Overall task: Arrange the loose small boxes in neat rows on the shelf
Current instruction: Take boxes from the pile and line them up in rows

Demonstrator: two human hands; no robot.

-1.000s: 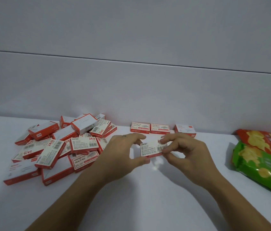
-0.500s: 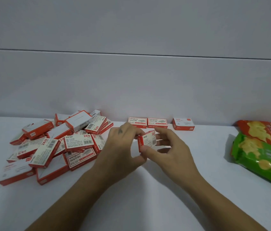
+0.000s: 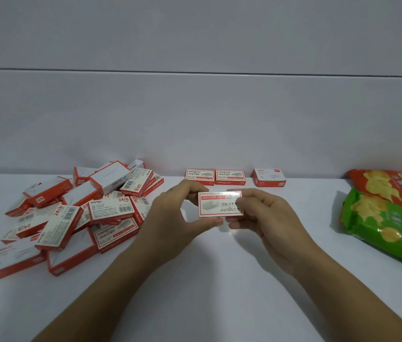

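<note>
Both hands hold one small red-and-white staple box (image 3: 216, 204) above the white shelf (image 3: 219, 280), its printed face toward me and upside down. My left hand (image 3: 177, 220) pinches its left end between thumb and fingers. My right hand (image 3: 266, 218) pinches its right end. A heap of several like boxes (image 3: 76, 213) lies jumbled at the left. Against the back wall two boxes (image 3: 214, 177) lie side by side, and a third box (image 3: 269, 177) lies apart to their right.
A green chip bag (image 3: 387, 225) and a red-orange chip bag (image 3: 390, 186) lie at the right edge of the shelf. A pale wall with a horizontal seam rises right behind the shelf.
The held box has been turned in my fingers: first flat with its barcode side up, then on edge, now with its printed face toward me. Both hands stayed in the middle of the shelf.
</note>
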